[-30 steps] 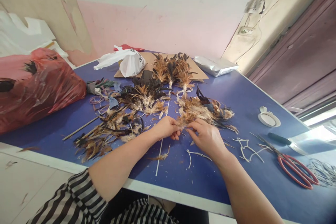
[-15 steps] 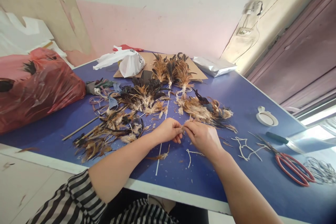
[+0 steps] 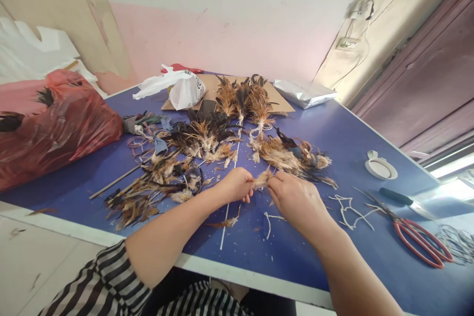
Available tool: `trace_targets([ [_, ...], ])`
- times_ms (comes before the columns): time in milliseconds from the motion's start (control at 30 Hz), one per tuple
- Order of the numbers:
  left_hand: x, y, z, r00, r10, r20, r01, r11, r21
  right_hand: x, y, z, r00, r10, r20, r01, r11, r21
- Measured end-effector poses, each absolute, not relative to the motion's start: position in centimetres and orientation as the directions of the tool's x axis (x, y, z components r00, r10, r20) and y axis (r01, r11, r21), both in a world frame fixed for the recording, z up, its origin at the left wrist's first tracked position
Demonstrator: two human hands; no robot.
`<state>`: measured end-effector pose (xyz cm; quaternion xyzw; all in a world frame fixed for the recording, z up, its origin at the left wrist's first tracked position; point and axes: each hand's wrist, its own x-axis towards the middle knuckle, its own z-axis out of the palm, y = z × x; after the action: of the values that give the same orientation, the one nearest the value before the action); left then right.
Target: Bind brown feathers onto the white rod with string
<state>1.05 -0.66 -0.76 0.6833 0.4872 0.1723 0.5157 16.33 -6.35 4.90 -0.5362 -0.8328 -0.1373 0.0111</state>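
Observation:
A small tan feather (image 3: 262, 178) stretches between my two hands above the blue table. My left hand (image 3: 237, 183) is closed in a pinch on its left end. On its other end, the fingers of my right hand (image 3: 292, 192) are pressed together. Just beyond my right hand lies a pile of tan and dark feathers (image 3: 285, 155). To the left of my left hand is a loose heap of brown feathers (image 3: 151, 187), with a darker pile (image 3: 203, 133) behind it. Tied feather bundles (image 3: 242, 98) lie at the back on cardboard (image 3: 279, 101).
Red-handled scissors (image 3: 422, 242), a green-handled knife (image 3: 403, 198), a roll of white tape (image 3: 381, 167) and white string pieces (image 3: 350, 212) lie on the right. A red plastic bag (image 3: 62, 128) stands at the left; a silver packet (image 3: 305, 93) lies at the back.
My right hand has moved a little right, away from my left hand. The feather between them now shows. The view has shifted slightly.

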Motion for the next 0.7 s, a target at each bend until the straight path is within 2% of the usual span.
trace_targets([
  [100,1.1,-0.9,-0.3,0.479,0.828,-0.291,0.490,0.023,0.871,15.8,-6.7,5.3,-0.496,0.847,0.190,0.859,0.446,0.252],
  [233,1.1,-1.3,0.2,0.509,0.798,-0.323,0.530,0.005,0.848,15.0,-6.6,5.7,-0.603,0.788,0.124,0.789,0.566,0.239],
  [367,1.0,-1.2,0.1,0.548,0.782,-0.296,0.494,-0.018,0.869,15.1,-6.4,6.3,-0.622,0.770,0.142,0.783,0.607,0.140],
  [467,0.8,-0.8,0.0,0.539,0.782,-0.313,0.441,0.054,0.896,15.4,-6.7,6.7,-0.589,0.792,0.160,0.807,0.583,0.089],
  [600,0.6,-0.5,-0.1,0.538,0.765,-0.355,0.443,0.101,0.891,14.4,-7.7,7.1,-0.637,0.767,0.079,0.771,0.636,0.038],
  [700,0.6,-1.0,0.0,0.588,0.716,-0.376,0.469,0.077,0.880,13.4,-7.3,7.4,-0.692,0.721,0.035,0.719,0.693,-0.058],
])
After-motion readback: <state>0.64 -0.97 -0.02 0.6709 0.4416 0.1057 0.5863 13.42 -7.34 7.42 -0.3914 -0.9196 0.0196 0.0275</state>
